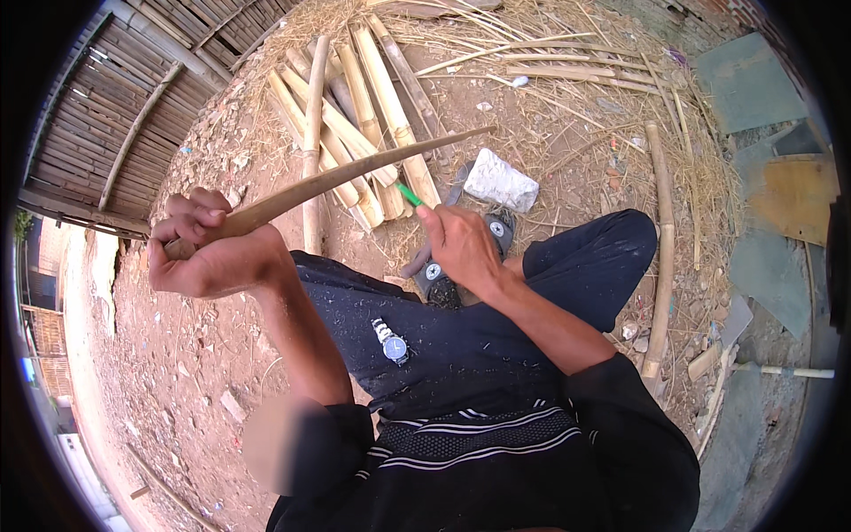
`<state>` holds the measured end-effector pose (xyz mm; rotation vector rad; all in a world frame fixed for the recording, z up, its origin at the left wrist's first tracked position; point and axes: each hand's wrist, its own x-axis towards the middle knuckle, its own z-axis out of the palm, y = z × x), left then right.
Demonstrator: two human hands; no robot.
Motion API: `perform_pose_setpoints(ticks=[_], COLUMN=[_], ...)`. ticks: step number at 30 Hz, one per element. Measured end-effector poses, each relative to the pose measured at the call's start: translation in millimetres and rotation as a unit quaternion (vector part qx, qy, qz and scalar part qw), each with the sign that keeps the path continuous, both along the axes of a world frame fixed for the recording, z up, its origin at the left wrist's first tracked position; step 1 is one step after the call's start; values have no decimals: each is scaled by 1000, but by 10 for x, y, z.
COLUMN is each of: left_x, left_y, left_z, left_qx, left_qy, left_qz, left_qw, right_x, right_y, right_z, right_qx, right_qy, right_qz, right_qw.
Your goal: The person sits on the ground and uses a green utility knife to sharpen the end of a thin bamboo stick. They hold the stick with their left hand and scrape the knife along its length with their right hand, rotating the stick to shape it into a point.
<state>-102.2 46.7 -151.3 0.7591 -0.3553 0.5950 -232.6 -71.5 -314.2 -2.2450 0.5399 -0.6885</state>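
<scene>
My left hand [213,248] is closed round the thick end of a long, tapering bamboo strip [337,177]. The strip slants up to the right and narrows to a point above the ground. Near the middle, my right hand [465,248] has its fingers curled, gripping a slim bright green thing [409,194] that pokes out past the thumb; its kind cannot be made out. Just beyond the green tip lie split bamboo pieces [394,106] in a loose pile. A wristwatch [395,348] with a metal band rests on my dark trousers.
A white stone block [502,181] sits beyond my sandals [501,230]. A bamboo pole [659,248] lies to the right, with thin canes [576,73] and straw farther off. A bamboo wall [106,115] stands at upper left, grey sheets [749,84] at far right.
</scene>
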Motion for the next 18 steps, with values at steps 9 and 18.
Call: perform_pose_setpoints(ticks=[9,18], left_x=[-179,-222], left_y=[31,12], left_z=[-66,-57], left_qx=[15,21], left_qy=[-50,-73], left_qz=[-56,-88], left_qw=[997,993], right_x=[-10,-52], right_y=[-212,-324], right_z=[45,4], right_qx=[14,14], right_qy=[18,48], right_qz=[-20,-35], right_qw=[1000,998])
